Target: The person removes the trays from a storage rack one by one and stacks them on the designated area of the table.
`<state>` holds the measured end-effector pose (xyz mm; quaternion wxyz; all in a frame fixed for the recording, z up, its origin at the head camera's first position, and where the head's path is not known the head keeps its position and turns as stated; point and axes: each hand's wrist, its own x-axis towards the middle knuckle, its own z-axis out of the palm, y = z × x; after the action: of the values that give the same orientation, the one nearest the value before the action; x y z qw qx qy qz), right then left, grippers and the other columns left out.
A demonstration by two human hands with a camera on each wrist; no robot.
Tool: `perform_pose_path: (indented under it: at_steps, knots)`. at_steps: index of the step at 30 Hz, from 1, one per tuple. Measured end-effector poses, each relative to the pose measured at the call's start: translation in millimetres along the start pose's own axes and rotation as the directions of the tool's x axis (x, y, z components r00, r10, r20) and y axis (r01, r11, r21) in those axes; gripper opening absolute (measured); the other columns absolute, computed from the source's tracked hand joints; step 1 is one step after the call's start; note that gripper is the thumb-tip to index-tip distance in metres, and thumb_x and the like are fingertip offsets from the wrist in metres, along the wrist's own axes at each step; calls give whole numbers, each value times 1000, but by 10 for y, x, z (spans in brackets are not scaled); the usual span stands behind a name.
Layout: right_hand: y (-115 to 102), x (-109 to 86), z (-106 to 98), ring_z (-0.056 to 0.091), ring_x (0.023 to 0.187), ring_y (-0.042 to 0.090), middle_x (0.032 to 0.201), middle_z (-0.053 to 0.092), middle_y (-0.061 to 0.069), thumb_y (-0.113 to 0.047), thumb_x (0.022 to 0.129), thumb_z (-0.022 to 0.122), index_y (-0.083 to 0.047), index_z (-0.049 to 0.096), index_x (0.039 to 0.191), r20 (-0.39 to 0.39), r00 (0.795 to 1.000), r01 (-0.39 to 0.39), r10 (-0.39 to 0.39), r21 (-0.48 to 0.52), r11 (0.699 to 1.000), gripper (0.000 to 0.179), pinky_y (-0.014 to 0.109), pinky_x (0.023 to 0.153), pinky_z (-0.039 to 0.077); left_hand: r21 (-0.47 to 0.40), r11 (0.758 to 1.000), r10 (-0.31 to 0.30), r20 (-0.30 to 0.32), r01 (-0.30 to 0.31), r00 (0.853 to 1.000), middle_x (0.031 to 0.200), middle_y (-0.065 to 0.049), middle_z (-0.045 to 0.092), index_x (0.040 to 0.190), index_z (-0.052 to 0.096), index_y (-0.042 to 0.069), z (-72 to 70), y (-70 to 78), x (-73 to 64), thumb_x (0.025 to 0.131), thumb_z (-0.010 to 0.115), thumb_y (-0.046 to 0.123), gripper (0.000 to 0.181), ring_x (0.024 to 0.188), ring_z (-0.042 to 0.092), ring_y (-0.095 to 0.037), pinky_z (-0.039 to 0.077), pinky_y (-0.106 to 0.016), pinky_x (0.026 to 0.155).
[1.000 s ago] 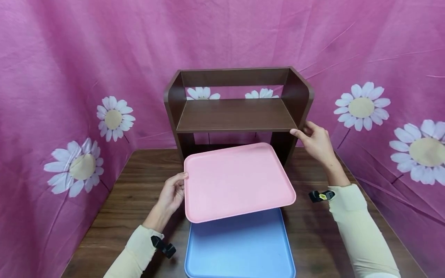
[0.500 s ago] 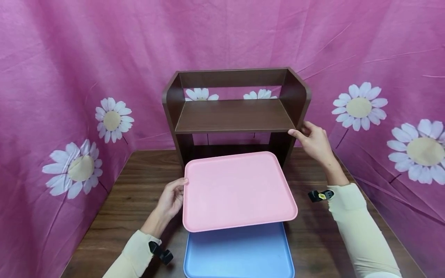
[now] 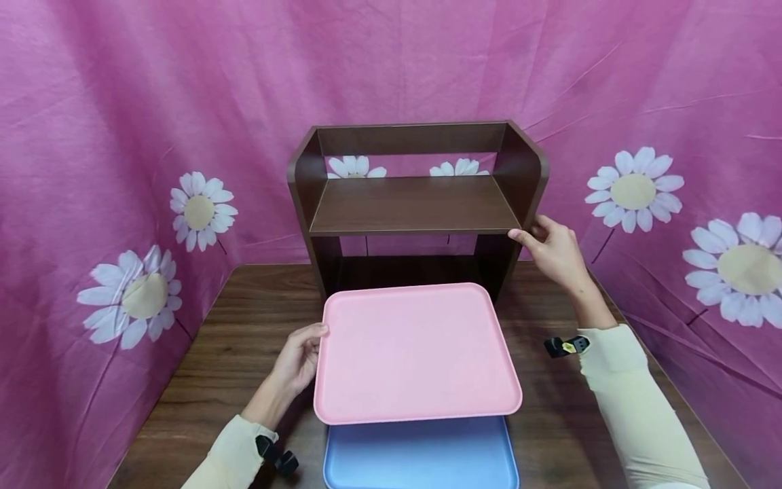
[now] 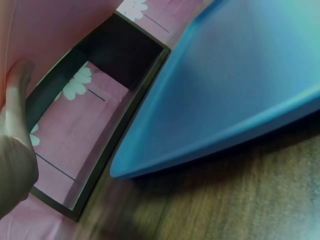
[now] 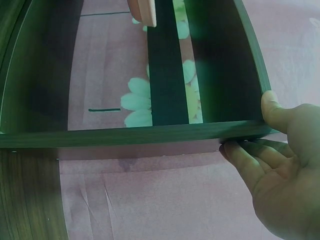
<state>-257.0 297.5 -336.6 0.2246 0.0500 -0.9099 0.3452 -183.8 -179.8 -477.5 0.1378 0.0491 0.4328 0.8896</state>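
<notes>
My left hand (image 3: 299, 358) holds a pink tray (image 3: 418, 353) by its left edge, thumb at the rim and fingers beneath. The tray is raised in front of a dark brown two-level shelf (image 3: 415, 204) and overlaps the back of a blue tray (image 3: 421, 455). In the left wrist view, the blue tray (image 4: 220, 90) lies close over the wooden top, while the left hand (image 4: 17, 155) supports the pink tray's underside. My right hand (image 3: 554, 255) grips the shelf's right side panel, thumb on the front edge, as the right wrist view shows with that hand (image 5: 285, 160).
The wooden table (image 3: 244, 326) extends on both sides of the trays. Behind and beside it hangs a pink curtain (image 3: 391, 61) printed with white daisies. A wrist camera strap (image 3: 567, 346) sits on each sleeve cuff.
The pink tray has come down and toward me with my left hand and is straighter now, covering more of the blue tray and uncovering the shelf's lower level. My right hand keeps its place.
</notes>
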Motion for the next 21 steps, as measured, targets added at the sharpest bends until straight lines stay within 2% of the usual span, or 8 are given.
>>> perform_pose_path:
  at_steps: [5, 13, 18, 21]
  knots:
    - [-5, 5, 2, 58, 83, 13, 105, 80, 24, -40, 101, 75, -2, 70, 117, 1, 1000, 4, -4, -5, 1000, 42, 20, 69, 41, 15, 1000, -9, 22, 8, 1000, 76, 4, 76, 83, 73, 14, -24, -16, -33, 104, 37, -5, 45, 70, 73, -4, 62, -18, 65]
    - [-9, -3, -3, 55, 81, 20, 97, 79, 23, -41, 101, 74, -3, 70, 114, -1, 1000, 12, -12, -18, 1000, 41, 23, 68, 40, -2, 1000, -31, 69, 31, 997, 79, 4, 76, 86, 74, 13, -71, -81, -99, 104, 35, -5, 48, 72, 74, -4, 63, -19, 67]
    - [-1, 1, 2, 57, 83, 20, 97, 80, 22, -43, 101, 74, -4, 70, 113, 2, 1000, 5, -5, -27, 1000, 41, 26, 72, 41, -6, 999, -42, 91, 43, 995, 80, 5, 76, 87, 75, 13, -129, -142, -140, 105, 32, -7, 51, 73, 73, -3, 62, -18, 68]
    - [3, 11, 3, 60, 86, 13, 105, 80, 22, -43, 101, 73, -4, 70, 115, 8, 1000, 0, 0, -22, 1000, 42, 25, 73, 42, 6, 999, -50, 99, 50, 994, 81, 5, 76, 87, 75, 13, -161, -173, -162, 105, 33, -7, 50, 74, 73, -3, 62, -18, 68]
